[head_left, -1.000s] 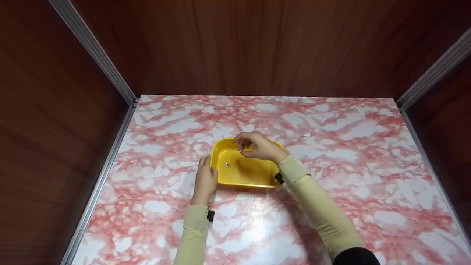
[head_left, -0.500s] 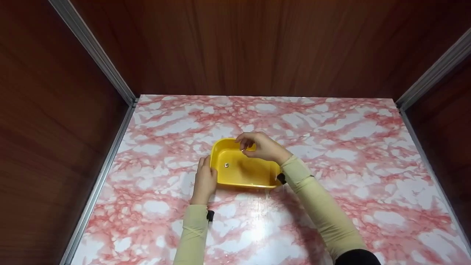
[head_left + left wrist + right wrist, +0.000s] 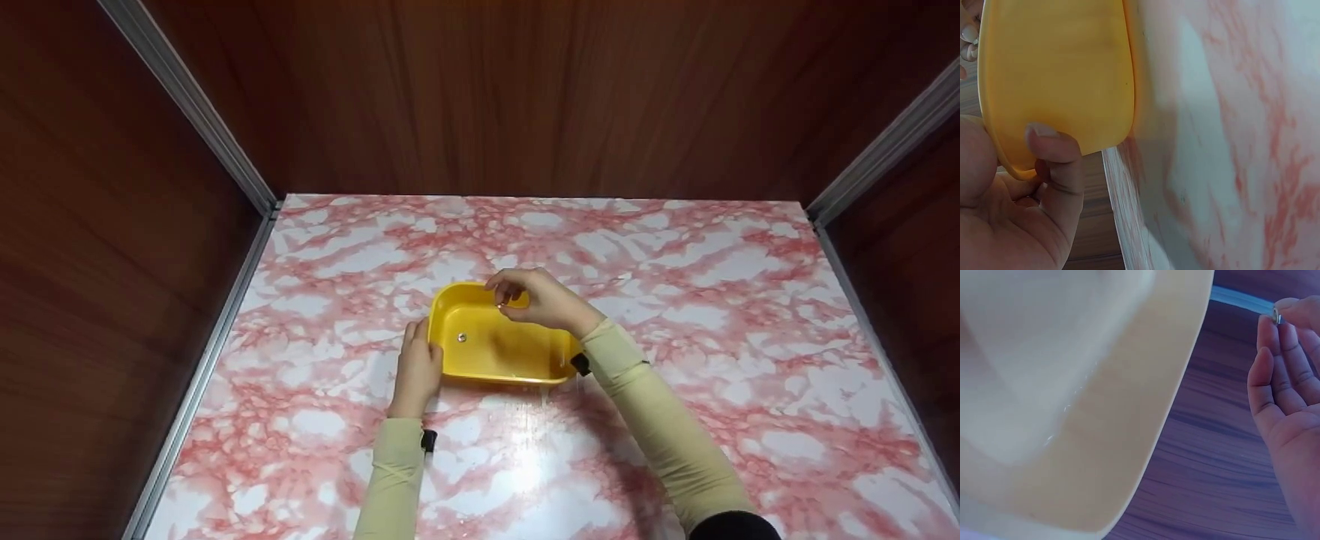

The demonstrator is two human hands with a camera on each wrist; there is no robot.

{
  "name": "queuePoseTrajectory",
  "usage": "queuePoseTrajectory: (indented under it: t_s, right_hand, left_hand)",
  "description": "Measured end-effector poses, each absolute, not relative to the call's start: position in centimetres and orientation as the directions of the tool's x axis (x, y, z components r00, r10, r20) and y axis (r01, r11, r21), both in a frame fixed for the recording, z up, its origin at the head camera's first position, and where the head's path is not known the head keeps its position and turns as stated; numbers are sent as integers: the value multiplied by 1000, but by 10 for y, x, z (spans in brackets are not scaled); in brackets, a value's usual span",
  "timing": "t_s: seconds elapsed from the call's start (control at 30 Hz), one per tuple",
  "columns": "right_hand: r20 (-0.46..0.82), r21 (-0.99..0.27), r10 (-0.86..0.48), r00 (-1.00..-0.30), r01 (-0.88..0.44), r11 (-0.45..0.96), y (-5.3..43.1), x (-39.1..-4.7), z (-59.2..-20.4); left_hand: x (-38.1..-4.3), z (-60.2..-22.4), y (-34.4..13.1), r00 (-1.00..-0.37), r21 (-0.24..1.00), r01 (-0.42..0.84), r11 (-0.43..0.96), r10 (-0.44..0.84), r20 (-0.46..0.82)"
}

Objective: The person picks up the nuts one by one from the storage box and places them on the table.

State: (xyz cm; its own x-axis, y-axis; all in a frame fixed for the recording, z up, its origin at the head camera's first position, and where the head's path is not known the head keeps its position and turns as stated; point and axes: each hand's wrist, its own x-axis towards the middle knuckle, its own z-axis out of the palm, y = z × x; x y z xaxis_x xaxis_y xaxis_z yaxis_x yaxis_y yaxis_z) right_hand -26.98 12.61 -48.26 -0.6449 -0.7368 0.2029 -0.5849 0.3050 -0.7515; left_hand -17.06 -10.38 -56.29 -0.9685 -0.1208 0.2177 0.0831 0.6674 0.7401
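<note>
A yellow plastic tub (image 3: 495, 361) stands in the middle of the table. My left hand (image 3: 417, 373) grips its left rim, thumb inside the wall; the left wrist view shows a finger curled on the outside of the tub (image 3: 1061, 67). Over the back right part of the tub, my right hand (image 3: 546, 300) pinches a small shiny metal piece (image 3: 1276, 316) between thumb and fingertips, ring-like in the right wrist view. On the tub floor, toward the left, lies another small round metal piece (image 3: 462, 337) with a dark centre.
The table (image 3: 712, 337) has a red and white marbled top. Dark wood-look panels (image 3: 480, 97) stand at the back and both sides, with grey metal rails (image 3: 202, 120) at the corners. Black wrist cameras (image 3: 580, 364) sit at the cuffs.
My right hand has drifted slightly right over the tub with the small metal piece still pinched. The left hand and the tub have stayed in place.
</note>
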Motion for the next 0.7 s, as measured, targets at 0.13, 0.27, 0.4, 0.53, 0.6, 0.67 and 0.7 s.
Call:
queuePoseTrajectory:
  t_s: [0.13, 0.27, 0.4, 0.53, 0.6, 0.67, 0.7]
  right_hand:
    - [234, -741, -744, -626, -610, 280, 129, -269, -483]
    - [263, -736, -743, -615, -626, 258, 133, -267, -483]
    - [274, -738, -743, -611, -628, 245, 136, -264, -482]
    - [269, -742, -743, -613, -623, 245, 139, -261, -482]
    - [269, -742, -742, -615, -623, 247, 140, -260, -482]
    - [272, -739, -740, -615, -626, 248, 142, -259, -483]
    - [274, -738, -739, -615, -628, 249, 143, -258, -483]
  left_hand:
    - [-170, -563, -104, -970, 737, 84, 671, -115, 216]
    - [-170, -562, -104, -970, 732, 87, 676, -111, 218]
    - [-170, -562, -104, -972, 732, 80, 676, -110, 207]
    - [-170, -562, -105, -971, 729, 80, 680, -111, 210]
    - [-170, -563, -105, -969, 726, 88, 682, -110, 220]
    - [-171, -563, -105, -967, 726, 97, 680, -108, 230]
    - [-170, -564, -105, -966, 727, 101, 679, -107, 234]
